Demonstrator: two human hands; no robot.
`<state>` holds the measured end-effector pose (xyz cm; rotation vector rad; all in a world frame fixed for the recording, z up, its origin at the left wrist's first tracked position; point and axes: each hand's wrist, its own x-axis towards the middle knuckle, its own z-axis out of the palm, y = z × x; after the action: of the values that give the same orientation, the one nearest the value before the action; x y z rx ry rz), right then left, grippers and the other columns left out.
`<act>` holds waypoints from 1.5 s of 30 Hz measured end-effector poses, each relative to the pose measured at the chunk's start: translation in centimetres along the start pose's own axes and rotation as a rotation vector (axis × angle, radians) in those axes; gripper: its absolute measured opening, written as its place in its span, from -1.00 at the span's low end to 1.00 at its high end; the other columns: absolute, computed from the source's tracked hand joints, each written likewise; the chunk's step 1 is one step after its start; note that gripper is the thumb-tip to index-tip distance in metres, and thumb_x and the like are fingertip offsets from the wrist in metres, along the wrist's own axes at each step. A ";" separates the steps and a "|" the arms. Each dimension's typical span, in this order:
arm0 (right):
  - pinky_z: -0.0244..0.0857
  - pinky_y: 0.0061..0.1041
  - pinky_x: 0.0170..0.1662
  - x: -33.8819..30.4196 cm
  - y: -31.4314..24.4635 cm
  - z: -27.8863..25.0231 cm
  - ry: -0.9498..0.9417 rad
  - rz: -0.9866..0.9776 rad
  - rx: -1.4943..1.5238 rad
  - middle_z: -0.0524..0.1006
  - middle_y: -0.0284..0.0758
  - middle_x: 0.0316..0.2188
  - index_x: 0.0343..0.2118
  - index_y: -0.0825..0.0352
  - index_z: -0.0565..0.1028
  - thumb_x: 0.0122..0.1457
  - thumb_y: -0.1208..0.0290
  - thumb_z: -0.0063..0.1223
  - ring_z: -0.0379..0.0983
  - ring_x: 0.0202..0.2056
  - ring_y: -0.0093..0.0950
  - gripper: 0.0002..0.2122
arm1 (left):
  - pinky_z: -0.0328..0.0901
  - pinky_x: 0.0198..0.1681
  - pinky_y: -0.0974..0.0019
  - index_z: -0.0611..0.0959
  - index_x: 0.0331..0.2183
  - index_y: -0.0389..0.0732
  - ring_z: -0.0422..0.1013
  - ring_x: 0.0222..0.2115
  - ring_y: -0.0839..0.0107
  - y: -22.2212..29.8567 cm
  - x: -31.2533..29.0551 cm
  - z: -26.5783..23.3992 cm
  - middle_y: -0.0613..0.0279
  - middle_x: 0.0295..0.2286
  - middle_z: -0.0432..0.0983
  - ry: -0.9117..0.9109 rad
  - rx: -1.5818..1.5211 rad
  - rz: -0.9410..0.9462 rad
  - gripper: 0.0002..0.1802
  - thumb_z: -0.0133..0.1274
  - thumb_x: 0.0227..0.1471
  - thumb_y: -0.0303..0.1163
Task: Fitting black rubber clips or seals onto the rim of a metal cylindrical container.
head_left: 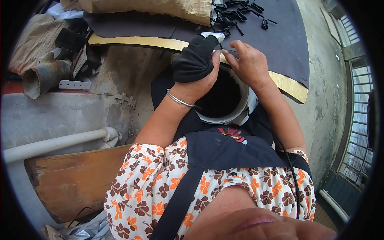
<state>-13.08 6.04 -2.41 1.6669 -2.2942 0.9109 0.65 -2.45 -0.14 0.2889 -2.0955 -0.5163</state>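
Observation:
My left hand has a black cloth covering over its back and a white covering on a fingertip; the thumb is bare. Its fingers are closed just above the table's near edge. My bare right hand is closed too, its thumb and forefinger pinched near my left thumb. Between the fingertips shows a bit of a small black part, mostly hidden. Several black plastic clip-like pieces with thin arms lie on the table beyond. Below my hands stands a white bucket with dark contents that I cannot make out.
The table has a dark cover and a gold-coloured edge. A brown paper sack lies at its far left. Left of me are a rusty metal pipe piece, a white pipe and a wooden board. A black cable hangs down my front.

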 end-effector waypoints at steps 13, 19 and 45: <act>0.29 -0.41 -0.53 -1.9 -0.7 -2.2 -0.061 -0.456 -0.089 0.33 -0.33 -0.65 -0.50 0.27 0.36 -0.10 0.51 -0.02 0.38 -0.59 -0.34 -0.93 | 0.31 -0.27 0.29 0.48 -0.12 -0.29 0.44 -0.42 0.15 -0.5 0.5 0.2 -0.02 -0.40 0.50 -0.371 0.245 -0.217 -0.60 0.01 -0.03 -0.34; 0.29 -0.43 -0.55 -1.7 -0.8 -4.5 -0.059 -0.492 0.120 0.39 -0.37 -0.64 -0.55 0.28 0.38 -0.15 0.52 0.06 0.39 -0.59 -0.39 -0.91 | 0.31 -0.32 0.33 0.46 -0.10 -0.28 0.43 -0.49 0.30 -0.4 -1.3 0.3 0.03 -0.42 0.53 -0.421 -0.320 -0.375 -0.62 -0.06 0.01 -0.39; 0.09 -0.65 -0.57 -3.2 -1.6 -3.4 -0.140 0.240 0.854 0.33 -0.39 -0.69 -0.56 0.35 0.39 0.03 0.43 0.13 0.19 -0.64 -0.65 -0.84 | 0.29 -0.22 0.37 0.43 -0.11 -0.29 0.43 -0.29 0.33 1.8 -1.8 -0.4 0.06 -0.34 0.50 -0.392 -0.475 -0.272 -0.62 -0.01 -0.04 -0.45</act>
<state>-11.18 10.17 -0.56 1.7529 -2.3840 2.1106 1.97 -0.22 -0.44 0.2056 -2.2316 -1.2949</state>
